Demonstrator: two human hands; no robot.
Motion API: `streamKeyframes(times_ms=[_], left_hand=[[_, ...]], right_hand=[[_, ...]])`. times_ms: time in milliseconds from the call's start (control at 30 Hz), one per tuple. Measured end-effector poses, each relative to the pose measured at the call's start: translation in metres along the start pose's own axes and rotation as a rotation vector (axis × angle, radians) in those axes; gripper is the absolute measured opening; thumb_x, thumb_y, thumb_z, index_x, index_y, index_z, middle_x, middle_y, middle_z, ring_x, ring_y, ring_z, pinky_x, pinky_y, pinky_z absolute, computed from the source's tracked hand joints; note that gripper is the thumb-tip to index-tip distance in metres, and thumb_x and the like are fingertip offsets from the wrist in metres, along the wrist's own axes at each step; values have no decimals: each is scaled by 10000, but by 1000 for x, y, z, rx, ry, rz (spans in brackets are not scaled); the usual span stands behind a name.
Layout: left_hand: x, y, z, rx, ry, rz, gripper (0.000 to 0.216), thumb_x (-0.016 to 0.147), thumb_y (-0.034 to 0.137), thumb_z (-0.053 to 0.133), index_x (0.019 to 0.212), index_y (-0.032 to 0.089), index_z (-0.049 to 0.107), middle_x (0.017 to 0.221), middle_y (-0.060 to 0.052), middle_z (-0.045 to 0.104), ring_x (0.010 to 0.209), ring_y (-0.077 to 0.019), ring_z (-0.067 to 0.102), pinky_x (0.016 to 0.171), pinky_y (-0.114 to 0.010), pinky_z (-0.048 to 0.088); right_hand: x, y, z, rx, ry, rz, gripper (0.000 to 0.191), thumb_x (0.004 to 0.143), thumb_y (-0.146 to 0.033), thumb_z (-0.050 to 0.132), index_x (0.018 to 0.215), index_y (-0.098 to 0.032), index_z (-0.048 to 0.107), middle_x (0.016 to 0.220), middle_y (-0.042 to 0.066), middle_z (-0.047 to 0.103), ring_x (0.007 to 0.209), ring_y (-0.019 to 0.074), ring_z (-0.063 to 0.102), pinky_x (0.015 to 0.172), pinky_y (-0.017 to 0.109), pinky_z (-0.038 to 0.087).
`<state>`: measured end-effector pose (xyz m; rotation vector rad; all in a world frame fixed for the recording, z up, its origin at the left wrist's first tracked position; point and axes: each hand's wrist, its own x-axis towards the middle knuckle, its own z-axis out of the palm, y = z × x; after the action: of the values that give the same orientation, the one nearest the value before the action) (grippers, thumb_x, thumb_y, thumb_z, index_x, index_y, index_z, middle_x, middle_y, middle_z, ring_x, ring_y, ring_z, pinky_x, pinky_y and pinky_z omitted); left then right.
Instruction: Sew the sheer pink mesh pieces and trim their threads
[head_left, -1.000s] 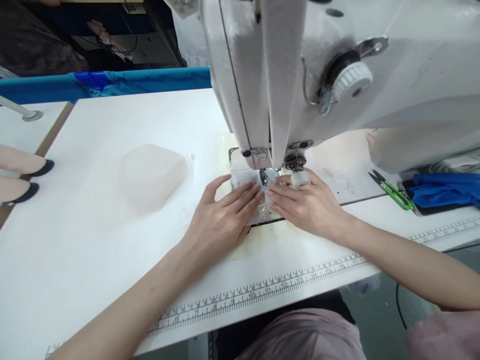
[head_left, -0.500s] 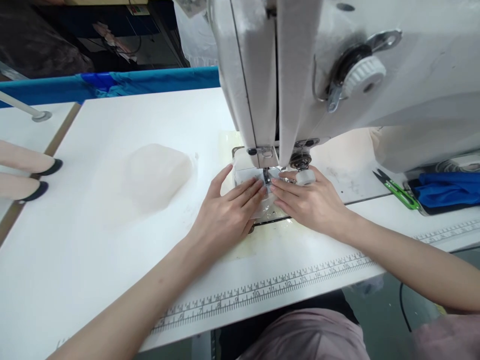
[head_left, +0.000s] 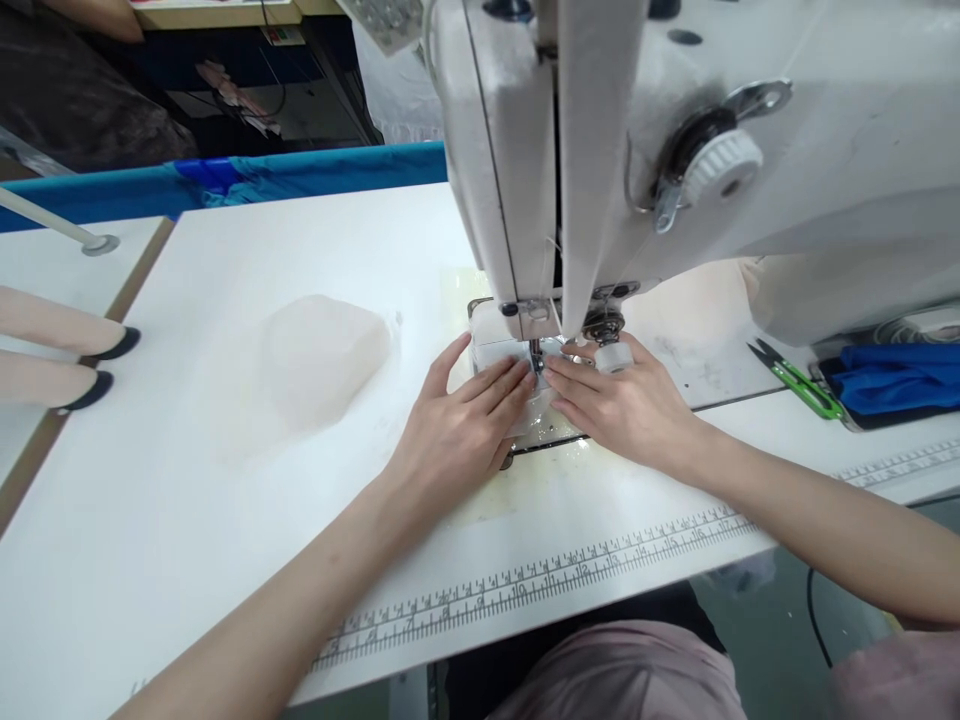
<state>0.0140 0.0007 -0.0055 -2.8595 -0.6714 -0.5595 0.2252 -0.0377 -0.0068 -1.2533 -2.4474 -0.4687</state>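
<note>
My left hand (head_left: 469,415) lies flat, fingers stretched out, on a thin whitish see-through piece (head_left: 538,412) at the needle of a sewing machine (head_left: 502,150). Its fingertips are just left of the presser foot (head_left: 537,360). From the other side my right hand (head_left: 626,400) rests on the same area, fingers extended and fingertips close to the foot. Part of that hand is behind the machine's round white knob (head_left: 613,357). The thin piece is partly covered by both hands, so its full outline is hidden.
Green-handled thread snips (head_left: 799,380) and blue cloth (head_left: 900,378) lie at the right. A printed ruler (head_left: 525,595) runs along the front edge. Left are a pale sheer patch (head_left: 322,355) and two beige tubular shapes with black ends (head_left: 60,325). Another person's arm (head_left: 105,15) shows top left.
The whole view has shifted slightly down and right. Both hands keep their places beside the presser foot. Parts at the top of the machine's needle end look lower now. Another person's arm has appeared top left.
</note>
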Motion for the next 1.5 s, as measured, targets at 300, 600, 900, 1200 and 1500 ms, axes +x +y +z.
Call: streamKeyframes(times_ms=[300, 600, 900, 1200, 1500], left_hand=[[-2, 2, -1, 13, 11, -71, 570, 880, 465, 529, 1282, 61, 522, 1313, -175, 561, 1246, -294, 513, 1082, -482, 365], [-1, 1, -18, 239, 229, -12, 59, 824, 215, 640, 833, 158, 655, 609, 11, 667, 517, -154, 598, 563, -350, 404], [1, -12, -7, 161, 44, 44, 292, 875, 25, 458, 1102, 138, 602, 1259, -63, 628, 1213, -251, 542, 1013, -442, 409], [0, -14, 0, -17, -18, 36, 349, 913, 50, 401, 1225, 91, 551, 1137, -121, 655, 1123, -212, 588, 1039, -427, 429], [1, -6, -2, 25, -33, 43, 350, 907, 103, 464, 1235, 130, 581, 1268, -96, 617, 1245, -269, 513, 1068, -478, 414]], right_hand=[[-1, 3, 4, -24, 59, -15, 223, 922, -194, 479, 920, -160, 700, 990, 35, 730, 983, 186, 599, 1021, 401, 363], [2, -9, -11, -13, 271, -47, 306, 817, 14, 451, 682, -187, 639, 697, -38, 681, 649, 120, 560, 639, 279, 428], [1, -21, -10, 130, 63, -40, 337, 907, -27, 338, 926, -113, 664, 848, 68, 695, 872, 177, 615, 860, 317, 504], [-2, -24, -13, 158, -151, 60, 250, 876, -53, 395, 930, -100, 634, 980, 110, 663, 903, 220, 600, 714, 326, 545], [-2, -12, -5, 50, -151, 152, 259, 937, -138, 409, 1110, -89, 595, 1203, 126, 639, 1109, 223, 569, 843, 336, 500]])
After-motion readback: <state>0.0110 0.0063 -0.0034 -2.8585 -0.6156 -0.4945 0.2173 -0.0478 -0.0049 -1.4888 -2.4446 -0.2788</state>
